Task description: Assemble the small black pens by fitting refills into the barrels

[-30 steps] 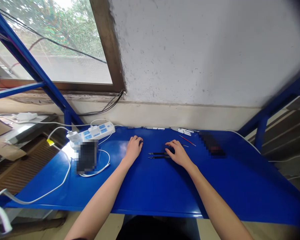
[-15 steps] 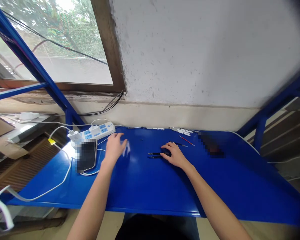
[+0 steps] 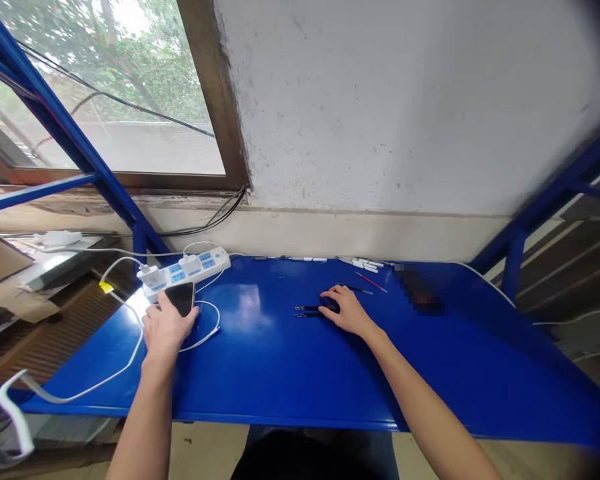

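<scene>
My left hand (image 3: pixel 169 327) grips a dark-screened smartphone (image 3: pixel 184 297) at the left of the blue table, thumb along its right edge and fingers over its left side. The hand covers the phone's lower part. A thin white cable (image 3: pixel 216 320) loops beside it. Near the middle of the table, my right hand (image 3: pixel 349 311) rests with curled fingers over several slim black pens (image 3: pixel 307 309), whose tips point left; their other ends are hidden under the palm. Just beyond that hand lie a dark pen refill (image 3: pixel 361 290) and a red refill (image 3: pixel 371 281).
A white power strip (image 3: pixel 200 265) with plugs stands behind the phone. White pen parts (image 3: pixel 365 263) and more pens (image 3: pixel 307 259) line the table's back edge by the wall. A blurred-out dark object (image 3: pixel 420 292) lies at right. Blue frame posts (image 3: pixel 515 263) rise at both sides.
My left hand has moved left from the bare tabletop onto the smartphone and closed round it. More of the white cable shows. The right hand has stayed over the black pens.
</scene>
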Motion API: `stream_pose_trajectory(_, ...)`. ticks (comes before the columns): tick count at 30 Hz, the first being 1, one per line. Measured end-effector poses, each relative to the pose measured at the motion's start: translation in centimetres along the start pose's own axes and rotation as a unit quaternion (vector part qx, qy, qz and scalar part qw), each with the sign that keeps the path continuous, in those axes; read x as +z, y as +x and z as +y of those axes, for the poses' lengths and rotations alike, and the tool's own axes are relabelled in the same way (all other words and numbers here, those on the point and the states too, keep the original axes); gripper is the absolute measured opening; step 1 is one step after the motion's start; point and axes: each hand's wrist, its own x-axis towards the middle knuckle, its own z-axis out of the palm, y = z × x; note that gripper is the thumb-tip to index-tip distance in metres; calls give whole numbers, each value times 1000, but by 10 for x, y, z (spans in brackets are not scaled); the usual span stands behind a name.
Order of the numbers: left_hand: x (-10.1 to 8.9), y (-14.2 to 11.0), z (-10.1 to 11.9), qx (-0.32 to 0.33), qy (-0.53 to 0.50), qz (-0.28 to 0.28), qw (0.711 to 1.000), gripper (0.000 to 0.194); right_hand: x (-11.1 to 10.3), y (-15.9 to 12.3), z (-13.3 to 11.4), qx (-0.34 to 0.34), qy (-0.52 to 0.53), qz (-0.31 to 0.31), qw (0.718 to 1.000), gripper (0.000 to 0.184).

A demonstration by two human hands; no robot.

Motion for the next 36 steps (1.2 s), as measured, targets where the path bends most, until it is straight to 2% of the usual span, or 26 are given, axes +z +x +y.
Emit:
stream_pose_trajectory(7,-4,-1,0,21,-12,7,1000,94,0,0,1,-4,10,5,1000,30)
stream_pose_trajectory(15,-5,-1,1,16,7,-18,1000,96,2,0,2,-7,19,9,1000,31)
stream_pose_trajectory(19,-8,-4,10,40,15,10,999,89,-1,2,3,-7,34,41,999,28)
stream_pose_trajectory(21,-9,-8,25,90,12,46,995,79,-3,4,8,3,34,80,996,25)
stream_pose_trajectory(24,-5,-16,60,207,3,69,976,62,-5,6,22,42,13,152,987,21)
stream_pose_trajectory(26,3,-21,88,313,-14,43,949,52,-6,5,33,79,-21,184,980,21)
stream_pose_trajectory(28,15,-24,114,377,-32,-3,926,45,-7,4,44,121,-73,199,970,22)
stream_pose_trajectory(32,44,-23,151,402,-40,-57,913,30,-4,0,62,171,-139,208,953,19)
stream_pose_trajectory(36,63,-16,168,399,-43,-62,914,25,-1,-2,72,175,-142,207,952,15)
